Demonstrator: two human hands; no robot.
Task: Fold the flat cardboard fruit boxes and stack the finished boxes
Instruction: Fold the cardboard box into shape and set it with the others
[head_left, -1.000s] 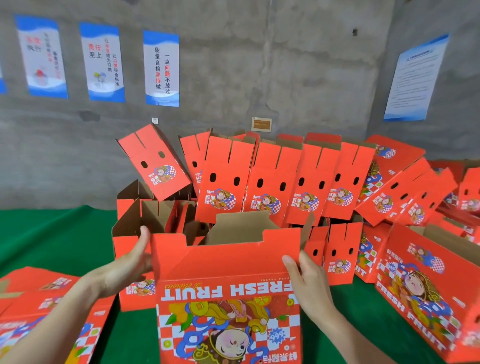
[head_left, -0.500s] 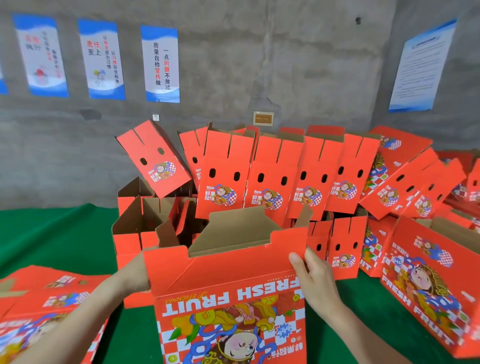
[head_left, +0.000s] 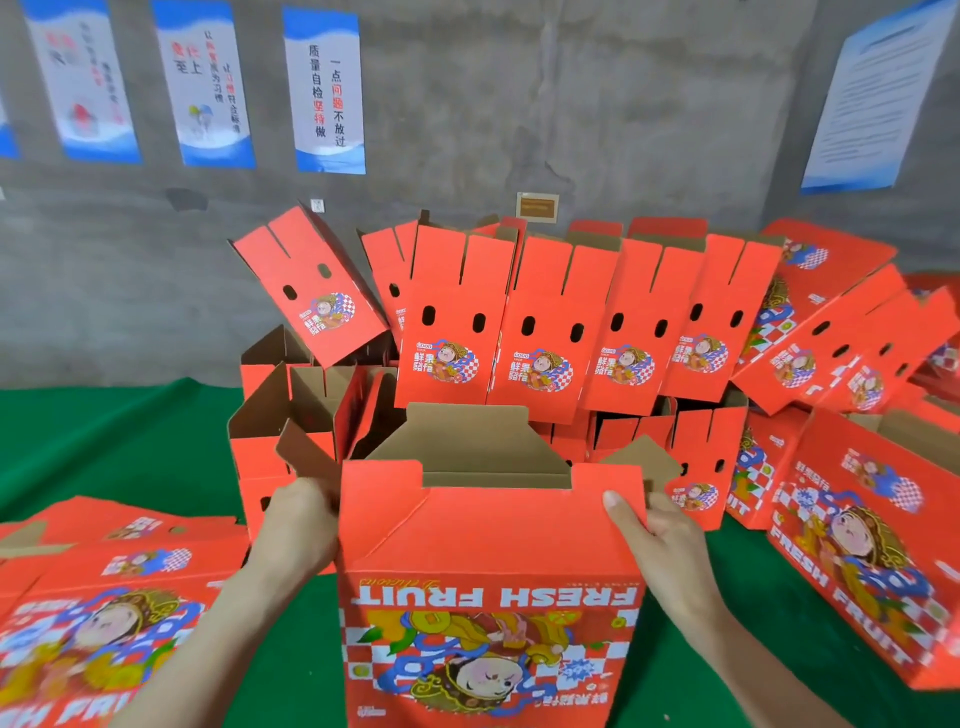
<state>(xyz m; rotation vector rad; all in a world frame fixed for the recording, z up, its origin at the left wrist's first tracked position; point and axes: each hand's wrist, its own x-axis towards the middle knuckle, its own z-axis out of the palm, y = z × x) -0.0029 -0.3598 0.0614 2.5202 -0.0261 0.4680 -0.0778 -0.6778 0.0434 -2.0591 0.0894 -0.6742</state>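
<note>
Head view looks down on an upright fruit box (head_left: 488, 561) standing on the green cloth (head_left: 104, 436) right in front of the person, its FRESH FRUIT print upside down toward us and its upper end open. The right hand (head_left: 665, 540) pinches the near top corner on that side, thumb laid on the red front panel and the fingers round behind the wall. The left hand (head_left: 296, 525) sits against the box's left wall just under the rim; its fingers are hidden behind the cardboard, so I cannot tell whether it grips or only presses flat. Three brown flaps stand loose: the far flap (head_left: 467, 441) tilted inward over the opening, the left side flap (head_left: 306, 457) and the right side flap (head_left: 641, 460) splayed outward. To my eye the tube is squared up and closing this end is the step in hand; next the side flaps want pushing in and the long flaps brought over and locked, with the box kept steady. Behind, finished boxes (head_left: 540, 322) lean in a crowded heap in front of the concrete wall (head_left: 623, 104), and flat boxes (head_left: 104, 597) lie stacked at the left
</note>
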